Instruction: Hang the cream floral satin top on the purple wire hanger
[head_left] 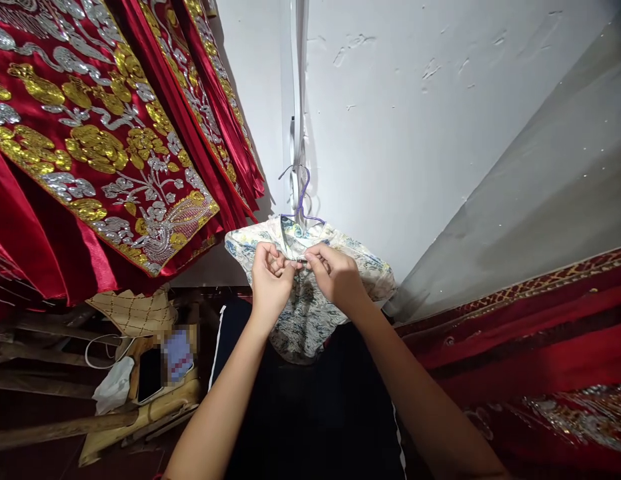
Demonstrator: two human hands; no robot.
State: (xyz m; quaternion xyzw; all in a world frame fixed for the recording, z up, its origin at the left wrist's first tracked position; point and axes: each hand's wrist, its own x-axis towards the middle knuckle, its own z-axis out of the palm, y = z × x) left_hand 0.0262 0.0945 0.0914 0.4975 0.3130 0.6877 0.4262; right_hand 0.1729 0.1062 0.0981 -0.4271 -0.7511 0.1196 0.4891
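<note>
A pale shirt with a blue and yellow floral pattern (303, 310) hangs on a purple wire hanger (302, 193) in front of me. Both my hands meet at the front of its neckline, just below the collar (295, 237). My left hand (273, 277) pinches the shirt's front edge between thumb and fingers. Close beside it, my right hand (335, 270) pinches the opposite side of the same spot. A small dark piece shows between the fingertips, too small to make out. The lower part of the shirt hangs down toward my dark trousers (310, 407).
Red cloths with gold and silver sequin embroidery (110, 127) hang at the left. Below them, a bamboo chair (165, 400) bears a phone (150, 375), a white cable and a crumpled plastic bag (113, 385). Red fabric (530, 327) lies along the right. A white wall (390, 120) stands behind.
</note>
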